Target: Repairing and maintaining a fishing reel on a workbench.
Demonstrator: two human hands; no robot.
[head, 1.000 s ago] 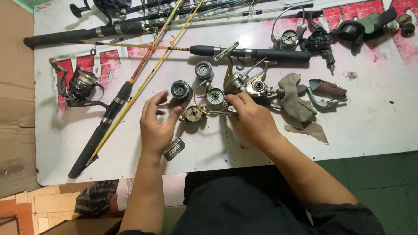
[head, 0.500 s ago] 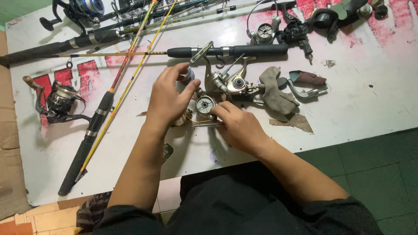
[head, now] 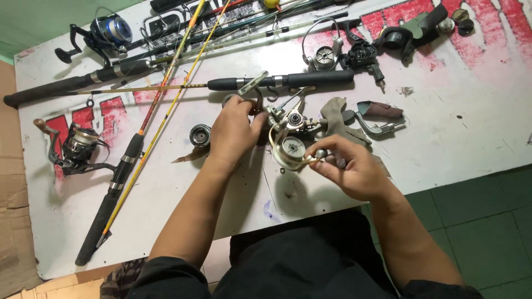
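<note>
The work in hand is a fishing reel (head: pixel 291 145) in pieces, roughly in the middle of being stripped or rebuilt; which of the two cannot be told from this view. The right hand (head: pixel 354 169) holds the round silver reel body just above the table (head: pixel 443 144), its grip narrow, thumb and fingers pinched on the rim and a small knob at its lower right side. The left hand (head: pixel 235 130) is closed over a small part just beside the reel's upper end; what it grips is hidden under the fingers.

Already off: a loose dark spool (head: pixel 200 134) lies on the table just left of the left hand, and a bent handle arm (head: pixel 377 126) lies to the right, next to a grey rag (head: pixel 337 119). The reel's inner metal parts sit exposed between the hands.

Left to do, by my judgement: much, as several parts lie apart and the body is open. A black rod (head: pixel 288 81) lies across the table behind the hands.
</note>
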